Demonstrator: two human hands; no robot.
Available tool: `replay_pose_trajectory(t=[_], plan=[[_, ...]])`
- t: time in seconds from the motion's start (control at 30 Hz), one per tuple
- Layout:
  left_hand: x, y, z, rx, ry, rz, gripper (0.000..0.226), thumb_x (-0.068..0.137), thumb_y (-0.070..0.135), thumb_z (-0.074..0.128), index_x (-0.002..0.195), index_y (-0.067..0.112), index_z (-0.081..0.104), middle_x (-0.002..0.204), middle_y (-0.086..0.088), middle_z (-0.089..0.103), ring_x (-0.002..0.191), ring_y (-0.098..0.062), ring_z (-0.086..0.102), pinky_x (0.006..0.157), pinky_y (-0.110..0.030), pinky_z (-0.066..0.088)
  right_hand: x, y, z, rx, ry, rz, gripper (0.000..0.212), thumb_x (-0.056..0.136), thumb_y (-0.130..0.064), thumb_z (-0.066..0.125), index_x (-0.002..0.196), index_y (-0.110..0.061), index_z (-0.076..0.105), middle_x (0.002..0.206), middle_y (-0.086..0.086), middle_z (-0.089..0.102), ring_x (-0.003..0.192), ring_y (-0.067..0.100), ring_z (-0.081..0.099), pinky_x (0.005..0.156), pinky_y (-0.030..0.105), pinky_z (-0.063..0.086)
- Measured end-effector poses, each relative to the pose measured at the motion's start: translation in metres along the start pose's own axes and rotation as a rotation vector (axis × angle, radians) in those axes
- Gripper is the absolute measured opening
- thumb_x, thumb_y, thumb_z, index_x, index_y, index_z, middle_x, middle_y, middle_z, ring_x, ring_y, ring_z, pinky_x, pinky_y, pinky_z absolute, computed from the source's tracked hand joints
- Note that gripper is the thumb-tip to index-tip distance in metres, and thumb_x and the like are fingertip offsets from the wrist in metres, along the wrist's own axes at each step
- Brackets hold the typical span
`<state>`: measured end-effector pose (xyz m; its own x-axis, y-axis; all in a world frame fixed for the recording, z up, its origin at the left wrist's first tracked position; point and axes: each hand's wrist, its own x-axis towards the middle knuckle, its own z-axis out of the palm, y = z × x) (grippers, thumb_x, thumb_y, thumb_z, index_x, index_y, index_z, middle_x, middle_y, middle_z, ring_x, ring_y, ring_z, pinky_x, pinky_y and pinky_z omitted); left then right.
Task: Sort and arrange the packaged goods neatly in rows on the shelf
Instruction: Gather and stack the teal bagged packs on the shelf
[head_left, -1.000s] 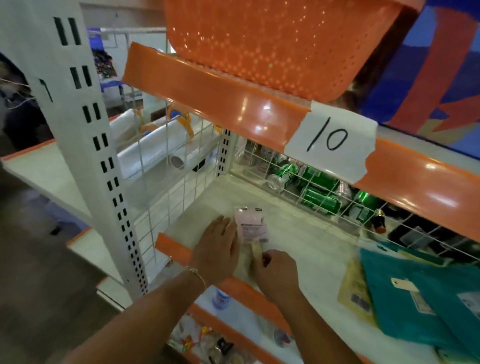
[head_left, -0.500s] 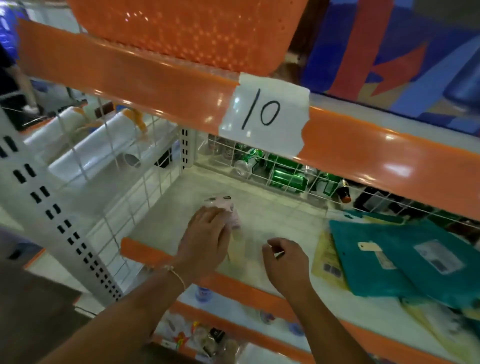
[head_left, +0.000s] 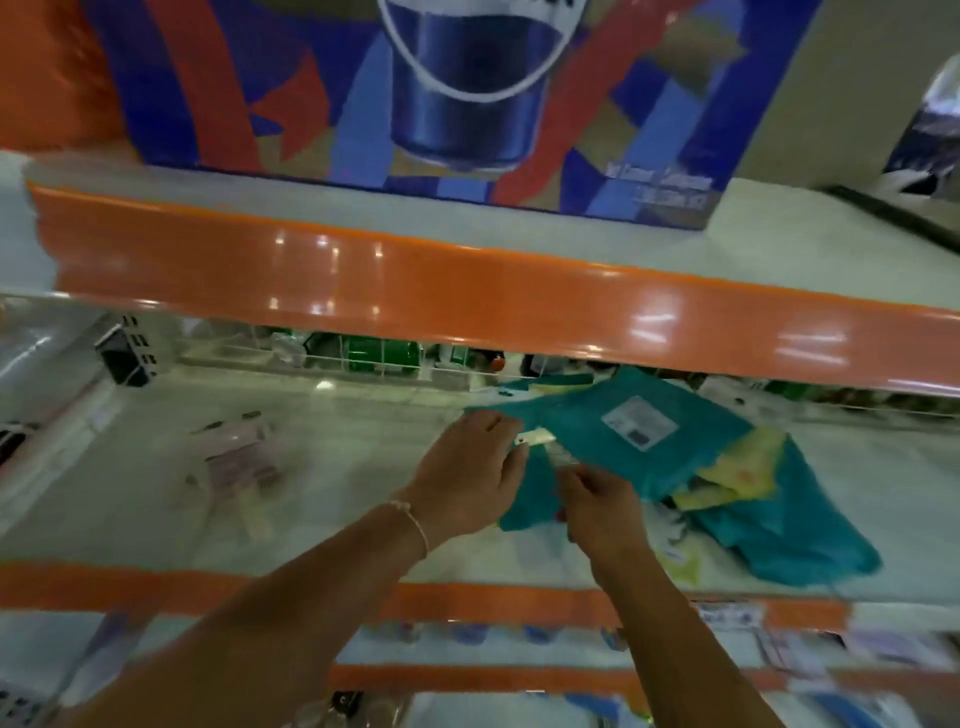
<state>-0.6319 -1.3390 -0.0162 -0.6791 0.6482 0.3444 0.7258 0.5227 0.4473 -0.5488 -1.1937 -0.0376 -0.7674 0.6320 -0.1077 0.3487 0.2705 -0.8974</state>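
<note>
A pile of teal packages (head_left: 649, 441) with white labels lies on the right part of the white shelf (head_left: 363, 415), with yellow packages (head_left: 737, 478) tucked among them. Both hands are at the pile's left edge. My left hand (head_left: 467, 467) lies palm down on the corner beside a small white tag (head_left: 535, 438); its fingertips are blurred. My right hand (head_left: 597, 499) pinches the near edge of a teal package. Small pink packets (head_left: 234, 457) lie apart on the left of the shelf, untouched.
An orange shelf lip (head_left: 467, 280) hangs low above the work area, with a blue and red box (head_left: 441, 104) on top. Green cans (head_left: 374, 353) sit behind a wire divider at the back. Lower shelves with orange edges (head_left: 467, 597) hold more goods.
Both hands have left the pink packets and moved right to the teal pile. The view has swung right and up; the pink packets now lie alone on the left.
</note>
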Motion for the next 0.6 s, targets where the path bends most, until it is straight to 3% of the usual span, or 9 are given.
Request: replay_pose_trajectory(t=[0.13, 0.23, 0.37, 0.47, 0.6], plan=[[0.021, 0.041, 0.028, -0.036, -0.02, 0.003, 0.036, 0.1, 0.03, 0.043, 0.127, 0.009, 0.055, 0.12, -0.006, 0.056, 0.111, -0.021, 0.05, 0.094, -0.033, 0.043, 0.007, 0.012, -0.043, 0.219, -0.178, 0.386, 0.045, 0.095, -0.045, 0.053, 0.078, -0.004, 0.063, 0.067, 0.01, 0.062, 0.047, 0.018, 0.052, 0.044, 0.023, 0.029], [0.031, 0.064, 0.046, -0.043, -0.032, -0.031, 0.04, 0.101, 0.032, 0.04, 0.132, 0.01, 0.051, 0.125, -0.004, 0.053, 0.116, -0.018, 0.047, 0.098, -0.03, 0.041, 0.016, 0.024, -0.065, 0.35, -0.259, 0.49, 0.057, 0.09, -0.057, 0.054, 0.09, -0.001, 0.066, 0.071, 0.011, 0.065, 0.047, 0.017, 0.054, 0.044, 0.021, 0.029], [0.039, 0.082, 0.069, -0.059, -0.038, -0.117, 0.041, 0.101, 0.035, 0.04, 0.134, 0.014, 0.049, 0.129, -0.002, 0.051, 0.117, -0.016, 0.048, 0.095, -0.028, 0.041, 0.03, 0.032, -0.083, 0.606, -0.167, 0.515, 0.037, 0.095, -0.04, 0.055, 0.096, -0.004, 0.062, 0.073, 0.013, 0.063, 0.05, 0.019, 0.052, 0.046, 0.023, 0.031], [0.038, 0.089, 0.079, -0.172, -0.038, -0.23, 0.045, 0.101, 0.039, 0.038, 0.14, 0.018, 0.042, 0.134, -0.001, 0.047, 0.119, -0.016, 0.048, 0.097, -0.03, 0.043, 0.038, 0.034, -0.086, 0.628, -0.093, 0.468, 0.019, 0.098, -0.022, 0.052, 0.088, -0.007, 0.058, 0.074, 0.015, 0.06, 0.047, 0.018, 0.048, 0.042, 0.022, 0.036], [0.04, 0.088, 0.078, -0.401, 0.093, -0.503, 0.053, 0.1, 0.039, 0.041, 0.148, 0.018, 0.028, 0.136, -0.002, 0.042, 0.116, -0.016, 0.048, 0.092, -0.029, 0.04, 0.037, 0.024, -0.093, 0.645, -0.031, 0.322, 0.019, 0.096, -0.014, 0.055, 0.082, -0.004, 0.063, 0.077, 0.014, 0.066, 0.059, 0.019, 0.063, 0.05, 0.028, 0.047]])
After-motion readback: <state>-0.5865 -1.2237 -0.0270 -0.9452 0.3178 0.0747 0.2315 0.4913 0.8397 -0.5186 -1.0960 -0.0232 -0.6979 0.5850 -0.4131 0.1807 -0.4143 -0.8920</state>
